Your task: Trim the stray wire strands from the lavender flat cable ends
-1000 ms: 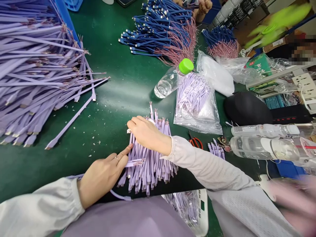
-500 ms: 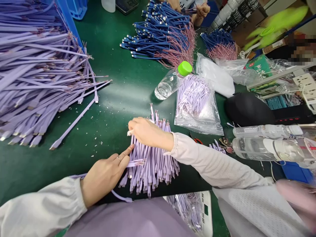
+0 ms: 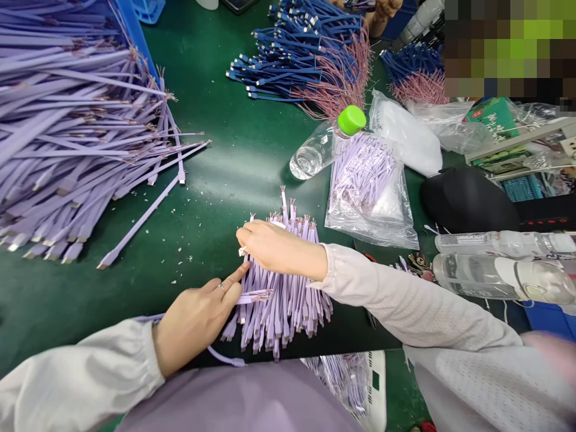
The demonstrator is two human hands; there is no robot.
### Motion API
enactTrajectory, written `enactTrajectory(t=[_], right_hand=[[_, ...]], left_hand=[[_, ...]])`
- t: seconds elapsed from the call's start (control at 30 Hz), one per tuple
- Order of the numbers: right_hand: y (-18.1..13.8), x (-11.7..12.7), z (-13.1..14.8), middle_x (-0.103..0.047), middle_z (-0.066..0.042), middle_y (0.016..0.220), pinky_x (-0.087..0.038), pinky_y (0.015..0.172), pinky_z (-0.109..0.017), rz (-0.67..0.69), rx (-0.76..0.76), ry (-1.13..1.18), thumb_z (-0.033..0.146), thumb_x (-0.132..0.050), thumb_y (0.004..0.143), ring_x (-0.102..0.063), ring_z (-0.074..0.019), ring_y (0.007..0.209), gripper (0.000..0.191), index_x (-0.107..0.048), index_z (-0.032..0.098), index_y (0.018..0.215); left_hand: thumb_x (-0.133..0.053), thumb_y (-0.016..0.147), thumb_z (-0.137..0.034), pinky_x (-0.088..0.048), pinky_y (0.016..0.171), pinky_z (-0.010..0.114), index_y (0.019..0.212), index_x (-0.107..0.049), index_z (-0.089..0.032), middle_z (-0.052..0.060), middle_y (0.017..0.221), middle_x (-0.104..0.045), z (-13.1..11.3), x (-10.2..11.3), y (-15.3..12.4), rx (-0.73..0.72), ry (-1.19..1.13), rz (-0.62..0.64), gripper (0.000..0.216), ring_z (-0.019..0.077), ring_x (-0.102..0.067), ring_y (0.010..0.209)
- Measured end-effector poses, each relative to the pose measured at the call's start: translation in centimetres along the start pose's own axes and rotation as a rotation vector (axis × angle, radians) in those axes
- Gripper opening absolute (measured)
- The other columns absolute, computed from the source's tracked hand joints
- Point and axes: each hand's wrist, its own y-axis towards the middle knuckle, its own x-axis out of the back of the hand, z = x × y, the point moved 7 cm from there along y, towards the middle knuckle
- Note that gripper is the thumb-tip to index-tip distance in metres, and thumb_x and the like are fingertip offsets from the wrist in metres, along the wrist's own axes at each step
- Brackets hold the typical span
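Observation:
A fan of short purple flat cables (image 3: 281, 300) lies on the green table (image 3: 225, 156) near its front edge. My right hand (image 3: 274, 247) rests on top of this bunch, fingers curled and pressing the cables down near their bare-wire ends. My left hand (image 3: 200, 317) lies at the bunch's left edge, index finger stretched out and touching the cables, the other fingers folded. One purple cable (image 3: 249, 297) lies crosswise under the left fingertips, with another strand trailing below the hand.
A big heap of long purple cables (image 3: 67, 138) fills the left. Blue cables with red wires (image 3: 310, 60) lie at the back. A green-capped bottle (image 3: 324, 144), a bag of purple cables (image 3: 369, 186), a black pouch (image 3: 468, 198) and two clear bottles (image 3: 504, 264) stand right.
My right hand has slid slightly toward me over the bunch. The left hand holds its place. The camera view has shifted a little.

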Motion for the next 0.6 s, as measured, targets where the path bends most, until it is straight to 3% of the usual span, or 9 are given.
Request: enactTrajectory(t=[0.1,0.2,0.27,0.43,0.53,0.6], right_hand=[[0.1,-0.1,-0.1,-0.057,-0.007,0.085,-0.043,0.077,-0.031,-0.044,0.014,-0.074,-0.008,-0.045,0.077,-0.054,-0.0172,0.082,0.023,-0.053,0.011,0.089],[0.0,0.3,-1.0,-0.057,-0.008,0.086,-0.043,0.072,-0.031,-0.131,-0.081,-0.092,-0.010,-0.039,0.077,-0.053,-0.0183,0.082,0.027,-0.053,0.011,0.088],[-0.1,0.4,-1.4,-0.058,-0.009,0.085,-0.043,0.067,-0.030,-0.140,-0.139,-0.047,-0.006,-0.039,0.081,-0.053,-0.0183,0.079,0.022,-0.053,0.011,0.088],[0.4,-0.1,-0.6,-0.059,-0.009,0.082,-0.043,0.066,-0.029,-0.081,-0.092,0.024,0.005,-0.048,0.085,-0.054,-0.0173,0.075,0.009,-0.054,0.010,0.087],[0.4,1.3,-2.2,-0.059,-0.012,0.087,-0.042,0.070,-0.031,-0.225,-0.208,-0.066,-0.003,-0.041,0.083,-0.054,-0.0203,0.084,0.019,-0.055,0.009,0.088],[-0.8,3.2,-3.7,-0.060,-0.011,0.089,-0.042,0.072,-0.031,-0.386,-0.306,-0.025,-0.001,-0.039,0.085,-0.054,-0.0199,0.085,0.019,-0.055,0.009,0.086]], left_hand=[[-0.035,0.077,0.003,-0.045,0.044,0.025,0.080,-0.055,-0.018,0.009,0.133,-0.054,0.1,0.1,0.0,0.004,-0.001,-0.001,0.029,0.0144,-0.062,0.060],[-0.035,0.078,0.003,-0.045,0.042,0.024,0.079,-0.056,-0.018,0.009,0.131,-0.055,0.1,0.2,0.1,0.008,0.005,-0.003,0.030,0.0138,-0.061,0.057],[-0.035,0.078,0.002,-0.045,0.042,0.025,0.077,-0.056,-0.018,0.009,0.130,-0.056,0.0,0.3,0.2,0.011,0.017,-0.005,0.029,0.0141,-0.060,0.056],[-0.034,0.078,0.001,-0.046,0.043,0.024,0.077,-0.056,-0.018,0.009,0.131,-0.056,-0.1,-0.2,0.2,0.027,0.007,0.057,0.029,0.0146,-0.061,0.059],[-0.029,0.080,0.000,-0.048,0.047,0.025,0.085,-0.060,-0.017,0.009,0.132,-0.056,0.5,-0.5,0.0,0.079,-0.075,0.114,0.035,0.0164,-0.065,0.067],[-0.027,0.083,-0.004,-0.052,0.055,0.025,0.100,-0.060,-0.017,0.008,0.128,-0.059,1.3,-0.4,0.0,0.128,-0.220,0.147,0.040,0.0175,-0.067,0.076]])
